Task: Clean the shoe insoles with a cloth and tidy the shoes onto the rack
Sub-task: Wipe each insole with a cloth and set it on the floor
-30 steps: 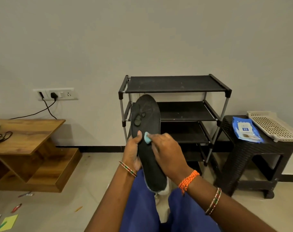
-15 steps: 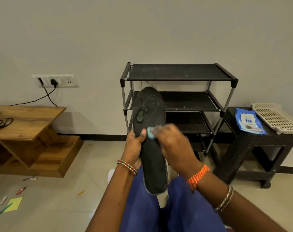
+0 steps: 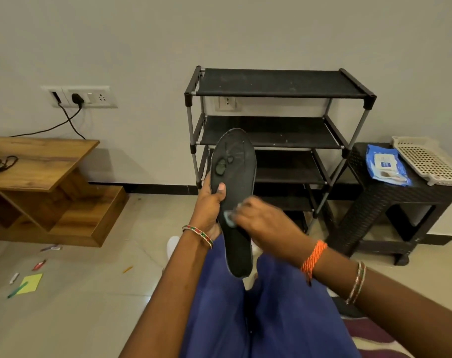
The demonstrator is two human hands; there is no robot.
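A black insole (image 3: 235,177) stands upright over my lap, toe end up, with pale smudges near the toe. My left hand (image 3: 209,205) grips its left edge, thumb pressed on the face. My right hand (image 3: 261,220) pinches a small light-blue cloth (image 3: 229,217) against the middle of the insole; this hand is blurred. Behind stands the black shoe rack (image 3: 279,83) with bare shelves. White shoes (image 3: 172,246) show partly behind my knees on the floor.
A wooden side table (image 3: 41,161) with a black cord is at the left. A dark wicker stool (image 3: 400,192) at the right carries a blue wipes pack (image 3: 385,164) and a cream perforated tray (image 3: 431,158). Small scraps and a yellow note (image 3: 31,282) litter the floor.
My right hand with the cloth has slid down the insole from just under the toe area to its middle. The view has tilted, so the rack sits differently in frame.
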